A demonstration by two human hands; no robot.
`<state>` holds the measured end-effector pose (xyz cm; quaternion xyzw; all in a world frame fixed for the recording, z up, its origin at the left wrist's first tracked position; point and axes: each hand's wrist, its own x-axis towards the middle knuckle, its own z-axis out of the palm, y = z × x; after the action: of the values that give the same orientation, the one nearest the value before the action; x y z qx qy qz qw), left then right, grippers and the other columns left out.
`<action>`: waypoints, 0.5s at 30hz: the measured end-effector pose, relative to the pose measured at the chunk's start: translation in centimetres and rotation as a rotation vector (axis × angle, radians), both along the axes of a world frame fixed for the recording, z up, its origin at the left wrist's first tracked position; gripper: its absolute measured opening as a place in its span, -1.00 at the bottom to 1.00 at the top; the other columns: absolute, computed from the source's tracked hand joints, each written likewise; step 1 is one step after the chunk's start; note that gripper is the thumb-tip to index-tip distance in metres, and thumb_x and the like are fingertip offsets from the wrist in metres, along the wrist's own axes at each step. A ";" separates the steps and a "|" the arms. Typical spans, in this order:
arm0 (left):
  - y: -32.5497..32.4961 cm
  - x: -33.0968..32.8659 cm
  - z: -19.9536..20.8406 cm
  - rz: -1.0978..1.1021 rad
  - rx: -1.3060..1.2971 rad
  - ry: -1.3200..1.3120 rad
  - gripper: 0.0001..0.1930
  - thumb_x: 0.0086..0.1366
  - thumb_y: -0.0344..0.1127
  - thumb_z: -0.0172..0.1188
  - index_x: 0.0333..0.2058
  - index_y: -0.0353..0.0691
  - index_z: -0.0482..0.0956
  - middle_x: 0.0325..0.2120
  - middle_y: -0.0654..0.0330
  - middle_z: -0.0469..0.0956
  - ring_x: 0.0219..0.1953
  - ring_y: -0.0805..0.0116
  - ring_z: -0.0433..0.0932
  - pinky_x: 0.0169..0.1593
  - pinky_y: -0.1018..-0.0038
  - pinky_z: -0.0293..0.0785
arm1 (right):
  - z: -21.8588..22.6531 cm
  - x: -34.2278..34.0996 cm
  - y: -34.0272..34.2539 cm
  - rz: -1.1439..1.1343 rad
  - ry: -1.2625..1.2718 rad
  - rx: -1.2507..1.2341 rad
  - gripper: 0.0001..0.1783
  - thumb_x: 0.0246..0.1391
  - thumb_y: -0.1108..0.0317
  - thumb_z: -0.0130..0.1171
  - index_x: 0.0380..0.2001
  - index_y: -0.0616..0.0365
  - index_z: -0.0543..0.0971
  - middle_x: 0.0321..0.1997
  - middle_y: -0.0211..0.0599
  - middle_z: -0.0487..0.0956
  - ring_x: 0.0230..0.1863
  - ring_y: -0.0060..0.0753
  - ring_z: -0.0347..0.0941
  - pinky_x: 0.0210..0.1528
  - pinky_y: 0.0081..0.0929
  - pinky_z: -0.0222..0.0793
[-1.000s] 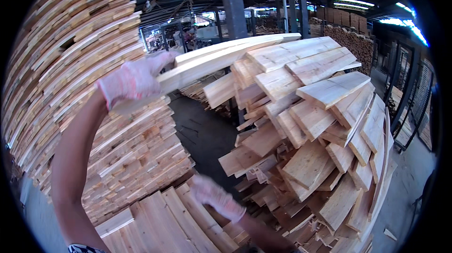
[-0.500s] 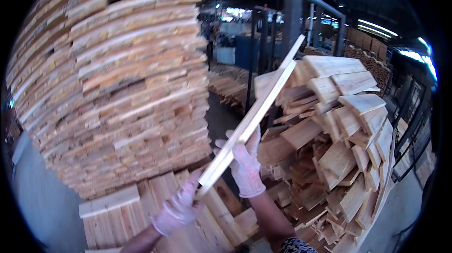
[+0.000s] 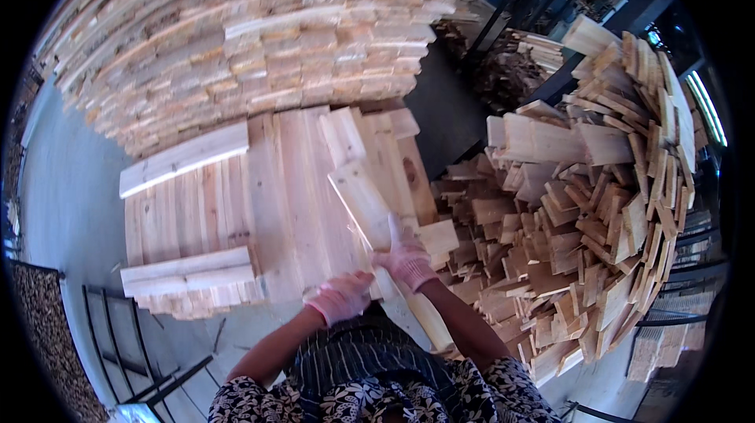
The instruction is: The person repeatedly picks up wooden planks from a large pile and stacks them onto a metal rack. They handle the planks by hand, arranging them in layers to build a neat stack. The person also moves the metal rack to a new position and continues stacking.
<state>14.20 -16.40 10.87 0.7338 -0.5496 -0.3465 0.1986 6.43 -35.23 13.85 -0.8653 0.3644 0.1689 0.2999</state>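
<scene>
A pale wooden board [image 3: 363, 201] slants across my front, from over the plank-covered stack down toward my right side. My right hand [image 3: 405, 259], in a whitish-pink glove, grips it around the middle, thumb pointing up along its face. My left hand [image 3: 340, 297], gloved alike, is closed beside the board's left edge, close to my waist. Its fingertips come near the edge; what they hold, if anything, is hidden. Beneath lies a low stack of side-by-side planks [image 3: 291, 187], with one loose board [image 3: 189, 157] across its far left and another [image 3: 189, 271] across its near left.
A tall wall of stacked boards [image 3: 314, 37] rises beyond the low stack. On the right is a big jumbled heap of short board pieces [image 3: 550, 242]. A dark metal frame [image 3: 149, 344] stands on the grey floor at the lower left.
My view has tipped downward and to the left. The board, raised and pointing up and away to the right before, is now lowered over the plank stack; my hands have come closer to my body.
</scene>
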 end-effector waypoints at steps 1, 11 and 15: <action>1.4 0.9 -0.4 0.046 0.147 0.012 -0.43 0.28 -0.11 0.12 0.19 -0.31 0.37 0.03 -0.19 0.53 0.05 -0.20 0.54 0.18 0.11 0.44 | -1.2 0.5 0.7 0.017 -0.011 -0.028 0.29 -0.10 -0.12 0.42 0.52 0.00 -0.16 0.31 0.31 0.30 0.30 0.15 0.34 0.32 -0.15 0.28; 9.3 4.1 -0.8 0.502 0.176 0.031 -0.42 0.27 -0.12 0.13 0.24 -0.12 0.33 0.11 -0.10 0.45 0.14 -0.15 0.46 0.20 0.08 0.41 | 0.5 11.7 -5.7 -0.035 -0.136 -0.059 0.26 -0.08 -0.26 0.34 0.50 0.03 -0.11 0.33 0.36 0.29 0.27 0.15 0.37 0.25 -0.07 0.35; 7.7 3.6 -0.5 0.521 0.171 0.014 -0.45 0.24 -0.14 0.16 0.20 -0.13 0.35 0.12 -0.10 0.44 0.13 -0.15 0.46 0.17 0.05 0.43 | -1.8 13.8 -0.9 0.034 0.008 -0.203 0.23 -0.10 -0.19 0.36 0.51 -0.10 -0.10 0.36 0.28 0.26 0.35 0.12 0.28 0.32 -0.06 0.26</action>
<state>17.76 -8.74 10.39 0.8622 -0.3097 -0.3339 0.2220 20.22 -36.12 12.08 -0.8966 0.3662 0.1396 0.2063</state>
